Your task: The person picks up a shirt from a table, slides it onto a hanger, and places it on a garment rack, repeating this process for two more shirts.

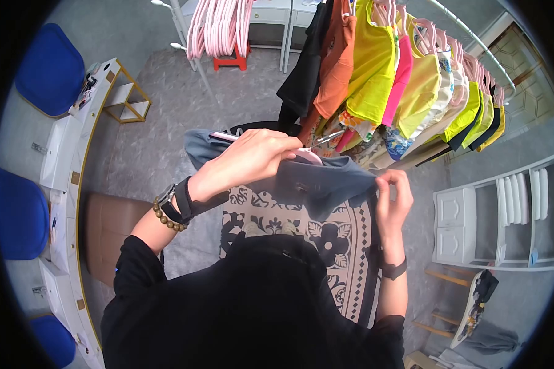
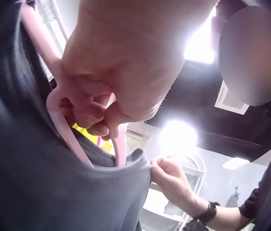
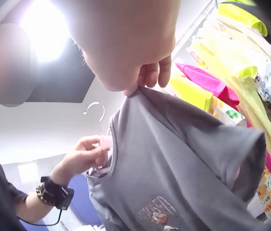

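A grey-blue short-sleeved T-shirt (image 1: 332, 184) with a small print hangs in front of the person, partly over a pink hanger (image 1: 309, 156). My left hand (image 1: 252, 160) grips the hanger near its neck; in the left wrist view the fingers curl round the pink hanger (image 2: 63, 127) at the shirt's neckline. On the other side, my right hand (image 1: 395, 197) pinches the shirt's shoulder between thumb and fingers. The right wrist view shows the T-shirt (image 3: 169, 144) drawn up to a peak under that hand, with the hanger's hook above the left hand (image 3: 85, 156).
Ahead, a rack (image 1: 474, 43) holds a dense row of colourful clothes on pink hangers. Bunched pink hangers (image 1: 218, 31) hang at the far left of it. A patterned rug (image 1: 332, 246) lies below. A brown stool (image 1: 114, 230) stands left, white shelving (image 1: 505, 215) right.
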A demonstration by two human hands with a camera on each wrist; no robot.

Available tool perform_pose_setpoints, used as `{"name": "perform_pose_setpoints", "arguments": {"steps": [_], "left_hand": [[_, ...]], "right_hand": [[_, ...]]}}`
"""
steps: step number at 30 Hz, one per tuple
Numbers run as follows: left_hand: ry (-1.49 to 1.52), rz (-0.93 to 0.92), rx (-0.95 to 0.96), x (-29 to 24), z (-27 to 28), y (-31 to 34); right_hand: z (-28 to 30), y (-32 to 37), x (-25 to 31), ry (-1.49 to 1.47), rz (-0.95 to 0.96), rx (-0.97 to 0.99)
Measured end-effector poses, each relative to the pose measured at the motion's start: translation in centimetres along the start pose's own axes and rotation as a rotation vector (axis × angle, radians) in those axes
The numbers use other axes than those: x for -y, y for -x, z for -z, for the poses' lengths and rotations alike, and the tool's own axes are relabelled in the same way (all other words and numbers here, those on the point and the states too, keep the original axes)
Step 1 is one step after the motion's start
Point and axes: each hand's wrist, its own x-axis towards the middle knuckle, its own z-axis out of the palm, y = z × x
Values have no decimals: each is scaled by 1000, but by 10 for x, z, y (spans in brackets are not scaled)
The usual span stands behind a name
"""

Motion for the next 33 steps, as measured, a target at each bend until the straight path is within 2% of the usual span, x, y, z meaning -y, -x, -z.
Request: {"name": "perform_pose_setpoints", "arguments": {"steps": [3,4,5,9,10,13,20,23,26,28,30,32,33], "left_hand": [[-4,-60,-32,2,-5,1],[76,-39,-73,0,-4,0],[155,-18,-113,-1,-3,0],[171,-16,-128,-5,2,1],[170,-17,-128,-5,4,1],[155,-16,-121,-7,6,3],[171,6,-125,-9,11,5],[186,29,-137,-10,16,9],[218,61,-153,-14,21,13],[242,75,-161,-12,22,15],[177,68,-125,-8,21,19],[188,83,-132,-7,27,22],[205,91,-132,-6,30,24]], "right_hand": [[12,2,6,-35,130,134],[14,3,7,-54,185,190],[17,6,6,-20,124,222],[21,10,0,115,47,192],[22,15,-9,115,48,190],[25,28,-22,24,-103,233],[19,41,-35,202,-49,210],[17,42,-36,189,-116,213],[17,35,-25,11,-176,171],[17,39,-34,80,-135,291],[18,43,-55,122,-50,259],[27,42,-71,283,-116,129],[31,40,-75,225,-214,103]]}}
